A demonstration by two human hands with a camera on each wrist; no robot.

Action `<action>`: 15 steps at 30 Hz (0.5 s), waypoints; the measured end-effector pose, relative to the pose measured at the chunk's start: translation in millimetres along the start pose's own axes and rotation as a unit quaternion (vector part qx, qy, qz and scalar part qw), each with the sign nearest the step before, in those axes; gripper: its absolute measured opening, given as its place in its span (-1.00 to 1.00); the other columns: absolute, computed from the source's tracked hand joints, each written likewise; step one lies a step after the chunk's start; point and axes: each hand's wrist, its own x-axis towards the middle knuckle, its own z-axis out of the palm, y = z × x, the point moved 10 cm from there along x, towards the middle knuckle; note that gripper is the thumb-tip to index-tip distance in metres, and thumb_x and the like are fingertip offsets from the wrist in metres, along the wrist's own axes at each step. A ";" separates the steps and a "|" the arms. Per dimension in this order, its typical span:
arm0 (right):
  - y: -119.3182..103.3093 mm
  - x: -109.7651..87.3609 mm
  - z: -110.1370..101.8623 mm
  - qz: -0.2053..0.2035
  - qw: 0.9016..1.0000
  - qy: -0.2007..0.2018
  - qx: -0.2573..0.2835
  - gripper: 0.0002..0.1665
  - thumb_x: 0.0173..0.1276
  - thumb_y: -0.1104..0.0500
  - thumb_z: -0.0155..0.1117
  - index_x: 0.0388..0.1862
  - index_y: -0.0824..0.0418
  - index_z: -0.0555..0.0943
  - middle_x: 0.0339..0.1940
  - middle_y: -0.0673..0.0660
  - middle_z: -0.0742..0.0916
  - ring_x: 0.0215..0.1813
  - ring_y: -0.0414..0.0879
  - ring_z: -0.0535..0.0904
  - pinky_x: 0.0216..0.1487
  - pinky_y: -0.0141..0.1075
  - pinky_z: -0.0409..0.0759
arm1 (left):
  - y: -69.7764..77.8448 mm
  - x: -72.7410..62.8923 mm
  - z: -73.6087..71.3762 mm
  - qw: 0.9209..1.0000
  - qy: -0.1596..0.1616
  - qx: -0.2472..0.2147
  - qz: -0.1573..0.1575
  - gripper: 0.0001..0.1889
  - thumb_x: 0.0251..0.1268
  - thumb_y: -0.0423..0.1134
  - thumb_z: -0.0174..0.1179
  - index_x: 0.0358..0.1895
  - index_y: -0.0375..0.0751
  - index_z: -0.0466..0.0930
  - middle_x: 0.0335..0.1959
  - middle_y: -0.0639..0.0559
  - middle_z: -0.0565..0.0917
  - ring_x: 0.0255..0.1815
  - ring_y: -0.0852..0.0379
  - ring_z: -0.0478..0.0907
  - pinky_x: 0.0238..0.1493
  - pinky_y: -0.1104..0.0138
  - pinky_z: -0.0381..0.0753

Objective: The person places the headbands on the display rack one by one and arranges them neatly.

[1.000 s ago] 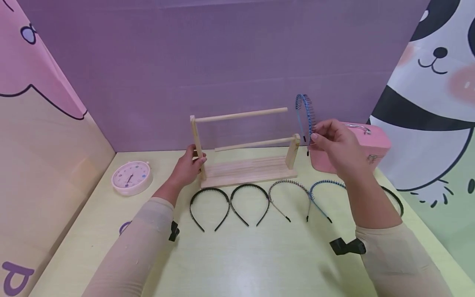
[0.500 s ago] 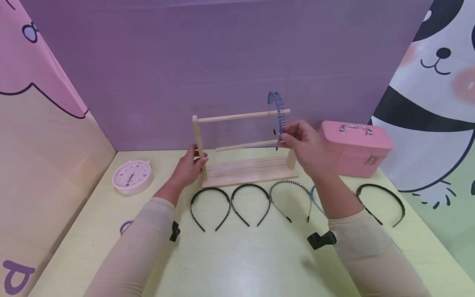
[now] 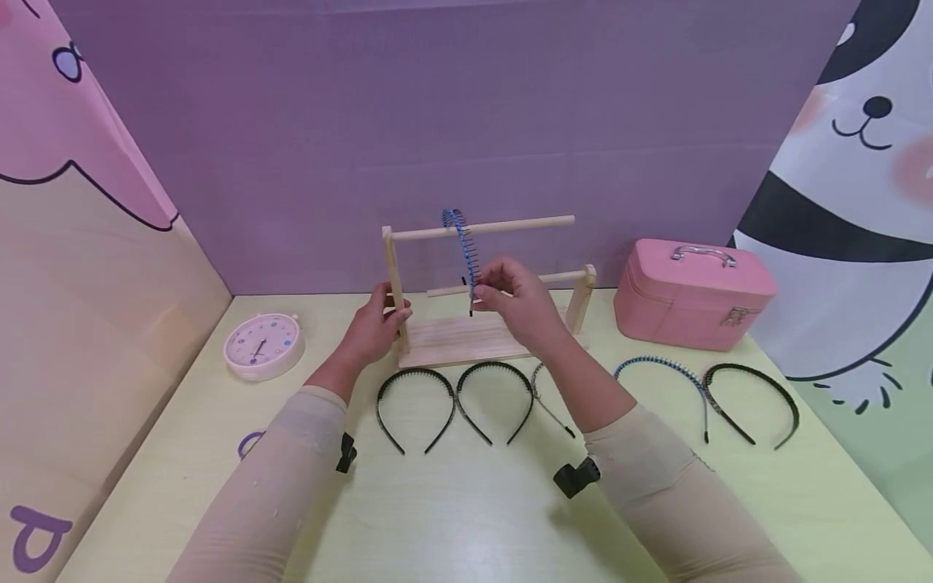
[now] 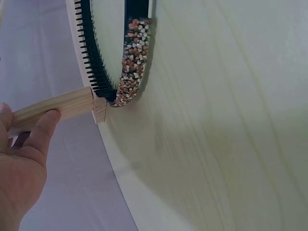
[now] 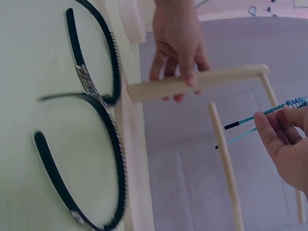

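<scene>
My left hand (image 3: 375,324) grips the left post (image 3: 392,263) of a light wooden rack, with fingers round it in the left wrist view. A blue toothed headband (image 3: 467,244) is pinched between my right thumb and fingers. Its arch stands over the rack's upper rod (image 3: 525,223), left of the middle, and its black-tipped ends hang near the lower rod (image 3: 564,277). Whether the arch touches the rod, I cannot tell. In the right wrist view my right hand (image 5: 291,149) holds one leg of the headband (image 5: 264,113). Both rods are free at one end.
Before the rack lie black headbands (image 3: 415,372), a pale headband (image 3: 551,409) partly hidden by my right arm, another blue headband (image 3: 659,361) and a black one (image 3: 758,374) at right. A pink case (image 3: 692,295) stands back right, a pink clock (image 3: 264,346) at left.
My right hand has carried the blue headband leftward from beyond the upper rod's right end to left of its middle. My left hand keeps its grip on the post.
</scene>
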 end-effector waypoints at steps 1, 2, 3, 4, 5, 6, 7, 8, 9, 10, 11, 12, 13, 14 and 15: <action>1.5 1.3 5.5 0.002 1.000 -0.003 0.001 -0.86 0.44 0.35 0.18 -0.06 0.34 0.48 -0.16 0.22 0.61 -0.06 0.05 0.62 0.02 -0.12 0.71 | -0.1 0.1 -0.3 1.000 0.001 0.000 0.000 -0.53 0.54 -0.16 0.02 0.39 -0.01 0.13 0.17 -0.08 0.51 0.29 -0.02 0.50 0.11 0.07 0.65; 2.5 2.5 11.1 0.001 1.000 -0.008 0.001 -0.85 0.44 0.35 0.19 -0.06 0.36 0.48 -0.16 0.24 0.62 -0.06 0.06 0.62 0.02 -0.10 0.71 | 0.0 0.3 -0.6 1.000 0.003 0.002 0.001 -0.54 0.54 -0.16 0.03 0.38 -0.01 0.13 0.17 -0.08 0.51 0.29 -0.02 0.51 0.11 0.07 0.65; 3.3 3.4 16.2 0.002 1.000 -0.011 0.002 -0.85 0.44 0.35 0.18 -0.06 0.37 0.49 -0.16 0.26 0.62 -0.06 0.08 0.62 0.02 -0.10 0.71 | 0.1 0.3 -0.6 1.000 0.003 0.002 0.001 -0.54 0.54 -0.16 0.02 0.38 -0.01 0.14 0.17 -0.08 0.51 0.28 -0.02 0.51 0.10 0.07 0.66; 3.8 4.1 21.2 0.002 1.000 -0.014 0.001 -0.85 0.44 0.36 0.18 -0.06 0.37 0.48 -0.16 0.27 0.62 -0.06 0.10 0.62 0.01 -0.10 0.71 | 0.1 0.2 -0.6 1.000 0.003 0.003 0.000 -0.54 0.54 -0.16 0.02 0.38 -0.01 0.13 0.17 -0.08 0.51 0.29 -0.02 0.51 0.10 0.07 0.66; 4.6 4.9 26.1 0.002 1.000 -0.017 0.001 -0.85 0.44 0.36 0.18 -0.06 0.37 0.48 -0.16 0.29 0.62 -0.05 0.11 0.62 0.00 -0.12 0.71 | -0.1 0.0 -0.3 1.000 0.002 0.005 -0.001 -0.54 0.54 -0.16 0.02 0.39 -0.01 0.13 0.17 -0.08 0.51 0.29 -0.03 0.50 0.11 0.07 0.65; 5.6 5.8 30.9 0.001 1.000 -0.021 -0.003 -0.85 0.44 0.36 0.18 -0.06 0.37 0.49 -0.16 0.30 0.62 -0.05 0.12 0.63 -0.01 -0.13 0.72 | -0.1 -0.1 -0.1 1.000 0.002 0.007 -0.004 -0.53 0.54 -0.15 0.02 0.40 -0.01 0.12 0.18 -0.08 0.51 0.30 -0.03 0.50 0.12 0.07 0.65; 7.0 6.7 35.4 0.001 1.000 -0.024 -0.008 -0.86 0.44 0.35 0.18 -0.06 0.36 0.49 -0.16 0.29 0.63 -0.05 0.12 0.63 -0.02 -0.16 0.72 | 0.0 -0.3 0.1 1.000 0.002 0.009 -0.006 -0.52 0.54 -0.15 0.01 0.40 -0.01 0.11 0.18 -0.08 0.50 0.30 -0.03 0.49 0.12 0.07 0.64; 8.0 7.5 39.8 0.001 1.000 -0.027 -0.010 -0.86 0.44 0.35 0.18 -0.07 0.35 0.49 -0.16 0.30 0.63 -0.05 0.13 0.63 -0.02 -0.16 0.72 | 0.1 -0.4 0.2 1.000 0.002 0.011 -0.007 -0.52 0.54 -0.14 0.01 0.41 -0.01 0.11 0.19 -0.08 0.50 0.30 -0.04 0.49 0.13 0.07 0.64; 9.4 8.4 43.8 0.002 0.999 -0.029 -0.013 -0.88 0.44 0.36 0.18 -0.08 0.34 0.50 -0.16 0.30 0.63 -0.05 0.13 0.63 -0.03 -0.16 0.73 | 0.0 -0.6 0.4 1.000 0.001 0.013 -0.009 -0.51 0.54 -0.14 0.01 0.41 -0.01 0.10 0.19 -0.08 0.50 0.31 -0.05 0.49 0.13 0.06 0.64; 10.9 9.6 47.4 0.002 0.999 -0.031 -0.017 -0.89 0.44 0.36 0.18 -0.09 0.33 0.50 -0.17 0.30 0.63 -0.06 0.12 0.64 -0.03 -0.16 0.73 | -0.2 -0.7 0.4 1.000 0.000 0.015 -0.011 -0.50 0.54 -0.13 0.01 0.42 -0.01 0.09 0.20 -0.08 0.50 0.31 -0.06 0.48 0.14 0.06 0.63; 12.7 10.7 50.9 0.002 0.999 -0.033 -0.019 -0.90 0.43 0.36 0.19 -0.11 0.32 0.51 -0.18 0.29 0.64 -0.06 0.12 0.64 -0.03 -0.16 0.73 | -0.1 -0.7 0.4 1.000 0.000 0.018 -0.011 -0.50 0.54 -0.13 0.01 0.42 -0.01 0.09 0.20 -0.08 0.49 0.31 -0.06 0.48 0.14 0.05 0.63; 14.6 11.7 54.0 0.003 0.999 -0.035 -0.020 -0.90 0.43 0.35 0.19 -0.11 0.31 0.51 -0.18 0.28 0.64 -0.06 0.11 0.65 -0.02 -0.14 0.72 | 0.0 -0.5 0.2 1.000 0.001 0.018 -0.011 -0.51 0.55 -0.12 0.00 0.42 -0.01 0.09 0.20 -0.08 0.50 0.31 -0.07 0.48 0.14 0.05 0.63; 16.3 12.4 56.6 0.005 0.999 -0.037 -0.021 -0.91 0.43 0.34 0.20 -0.12 0.30 0.51 -0.19 0.26 0.64 -0.07 0.09 0.65 -0.01 -0.14 0.72 | -0.3 -0.2 0.2 1.000 0.001 0.019 -0.011 -0.51 0.54 -0.12 0.01 0.42 0.00 0.09 0.20 -0.08 0.50 0.31 -0.07 0.48 0.14 0.06 0.63; 17.8 13.1 58.3 0.005 0.999 -0.036 -0.030 -0.91 0.43 0.33 0.21 -0.14 0.28 0.52 -0.21 0.24 0.65 -0.07 0.07 0.65 -0.01 -0.14 0.72 | -0.7 0.2 0.4 1.000 0.001 0.019 -0.010 -0.51 0.54 -0.12 0.01 0.41 0.01 0.09 0.20 -0.07 0.50 0.31 -0.06 0.48 0.13 0.06 0.64; 19.2 13.9 59.8 0.005 0.999 -0.036 -0.037 -0.91 0.42 0.31 0.23 -0.14 0.27 0.52 -0.22 0.22 0.66 -0.08 0.04 0.65 0.00 -0.14 0.72 | -1.1 0.7 0.6 1.000 0.000 0.018 -0.010 -0.51 0.55 -0.12 0.01 0.41 0.01 0.09 0.20 -0.07 0.50 0.31 -0.06 0.49 0.13 0.06 0.64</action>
